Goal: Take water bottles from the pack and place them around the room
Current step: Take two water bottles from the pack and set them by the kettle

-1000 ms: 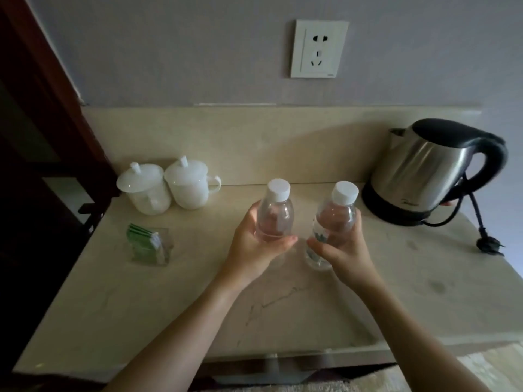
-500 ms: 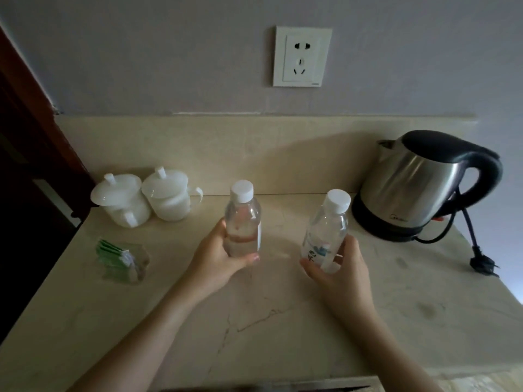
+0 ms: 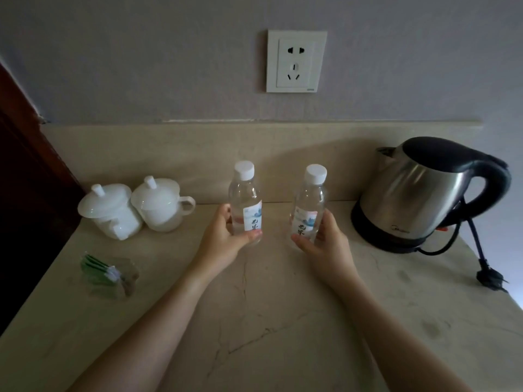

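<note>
Left of the kettle (image 3: 424, 193), two upright bottles stand on the counter (image 3: 283, 321). The left hand (image 3: 223, 239) grips the left bottle (image 3: 245, 205). The right hand (image 3: 325, 244) grips the right bottle (image 3: 309, 205).

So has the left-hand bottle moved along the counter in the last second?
Yes. The left-hand bottle has shifted toward the lidded cups, opening a gap from the right-hand bottle.

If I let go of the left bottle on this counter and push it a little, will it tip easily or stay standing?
The left bottle looks tall and narrow, so a push near its white cap would probably tip it. It seems full of water, which likely makes it fairly heavy and steadier against a low push. Its round body would probably roll once down. The left hand grips it low.
</note>
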A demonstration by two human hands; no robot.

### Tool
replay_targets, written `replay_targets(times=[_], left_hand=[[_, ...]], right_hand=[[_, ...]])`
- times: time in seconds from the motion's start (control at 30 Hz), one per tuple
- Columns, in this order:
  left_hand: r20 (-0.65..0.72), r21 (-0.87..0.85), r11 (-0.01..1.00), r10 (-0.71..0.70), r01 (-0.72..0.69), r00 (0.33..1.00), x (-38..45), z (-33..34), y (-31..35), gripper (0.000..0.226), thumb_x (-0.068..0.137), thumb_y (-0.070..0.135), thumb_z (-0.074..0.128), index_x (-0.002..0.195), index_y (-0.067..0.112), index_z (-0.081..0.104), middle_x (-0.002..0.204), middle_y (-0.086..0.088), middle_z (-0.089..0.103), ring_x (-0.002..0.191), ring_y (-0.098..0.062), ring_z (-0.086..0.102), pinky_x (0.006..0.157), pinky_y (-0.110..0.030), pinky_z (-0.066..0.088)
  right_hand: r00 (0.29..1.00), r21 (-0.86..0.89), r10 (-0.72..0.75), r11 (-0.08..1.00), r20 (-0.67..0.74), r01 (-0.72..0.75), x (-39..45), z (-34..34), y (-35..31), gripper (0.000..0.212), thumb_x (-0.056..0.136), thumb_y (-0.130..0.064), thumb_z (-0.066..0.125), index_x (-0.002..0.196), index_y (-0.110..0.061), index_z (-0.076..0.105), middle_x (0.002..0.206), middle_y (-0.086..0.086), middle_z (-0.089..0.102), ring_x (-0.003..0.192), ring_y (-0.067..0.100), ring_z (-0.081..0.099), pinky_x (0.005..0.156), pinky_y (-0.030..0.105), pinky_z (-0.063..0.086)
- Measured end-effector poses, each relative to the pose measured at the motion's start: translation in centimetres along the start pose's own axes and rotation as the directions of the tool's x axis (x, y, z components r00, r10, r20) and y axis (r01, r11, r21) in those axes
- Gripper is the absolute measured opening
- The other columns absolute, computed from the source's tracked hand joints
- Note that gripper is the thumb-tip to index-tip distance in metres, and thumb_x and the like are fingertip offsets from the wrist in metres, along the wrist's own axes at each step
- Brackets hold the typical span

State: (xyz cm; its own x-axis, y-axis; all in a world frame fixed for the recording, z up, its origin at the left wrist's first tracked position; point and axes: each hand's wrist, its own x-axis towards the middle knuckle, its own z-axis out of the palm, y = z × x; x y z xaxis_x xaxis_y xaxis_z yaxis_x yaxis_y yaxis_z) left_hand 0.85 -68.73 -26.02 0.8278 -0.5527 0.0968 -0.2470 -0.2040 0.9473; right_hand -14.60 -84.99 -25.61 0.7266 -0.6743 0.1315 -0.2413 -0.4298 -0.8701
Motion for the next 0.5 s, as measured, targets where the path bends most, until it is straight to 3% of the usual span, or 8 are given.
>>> replay_targets(times=[0.13,0.23,0.33,0.43,0.5], left_hand=[[0.089,-0.044,0.999,0.024,-0.02,0.996,2.7,0.3,0.2,0.041,0.075,0.015,0.083,0.105,0.029,0.059,0.099,0.011,0.069,0.085,0.009,0.062,0.078,-0.014,0.048],[0.084,-0.036,0.998,0.046,-0.043,0.995,4.3,1.0,-0.4,0.047,0.068,0.034,0.084,0.11,0.034,0.062,0.106,0.01,0.071,0.101,-0.003,0.063,0.093,-0.027,0.048],[0.05,-0.019,0.997,0.07,-0.069,0.996,5.1,1.6,-1.1,0.047,0.07,0.03,0.085,0.109,0.037,0.059,0.106,0.014,0.068,0.101,0.007,0.059,0.092,-0.018,0.043],[0.054,0.0,0.995,0.099,-0.099,0.994,5.2,1.9,-1.0,0.044,0.078,0.021,0.081,0.112,0.034,0.057,0.109,0.013,0.066,0.096,0.015,0.056,0.086,-0.008,0.041],[0.042,0.011,0.991,0.132,-0.133,0.99,5.4,2.1,-0.9,0.041,0.08,0.018,0.08,0.106,0.041,0.057,0.103,0.017,0.068,0.094,0.012,0.06,0.082,-0.008,0.044]], right_hand=[[1.0,0.016,0.025,1.0,0.014,-0.025,2.1,0.7,-0.3,0.036,0.081,-0.031,0.077,0.108,-0.028,0.054,0.098,-0.012,0.07,0.091,0.007,0.067,0.084,0.038,0.057],[0.999,-0.01,0.039,0.999,0.011,-0.039,3.8,1.5,-0.3,0.035,0.081,-0.036,0.076,0.103,-0.017,0.056,0.094,-0.006,0.071,0.087,0.012,0.067,0.082,0.044,0.056],[0.999,-0.026,0.032,0.999,0.007,-0.031,5.2,2.3,-0.2,0.031,0.083,-0.036,0.075,0.1,-0.017,0.058,0.094,-0.006,0.07,0.085,0.011,0.066,0.079,0.041,0.055],[1.0,-0.052,-0.003,0.999,-0.023,0.002,6.0,2.8,-0.2,0.028,0.082,-0.035,0.075,0.098,-0.019,0.058,0.096,-0.003,0.067,0.081,0.008,0.061,0.069,0.029,0.05],[0.999,-0.057,-0.033,0.998,-0.027,0.031,6.4,3.1,-0.2,0.03,0.082,-0.035,0.075,0.104,-0.023,0.059,0.094,-0.012,0.063,0.079,-0.003,0.058,0.065,0.014,0.042]])
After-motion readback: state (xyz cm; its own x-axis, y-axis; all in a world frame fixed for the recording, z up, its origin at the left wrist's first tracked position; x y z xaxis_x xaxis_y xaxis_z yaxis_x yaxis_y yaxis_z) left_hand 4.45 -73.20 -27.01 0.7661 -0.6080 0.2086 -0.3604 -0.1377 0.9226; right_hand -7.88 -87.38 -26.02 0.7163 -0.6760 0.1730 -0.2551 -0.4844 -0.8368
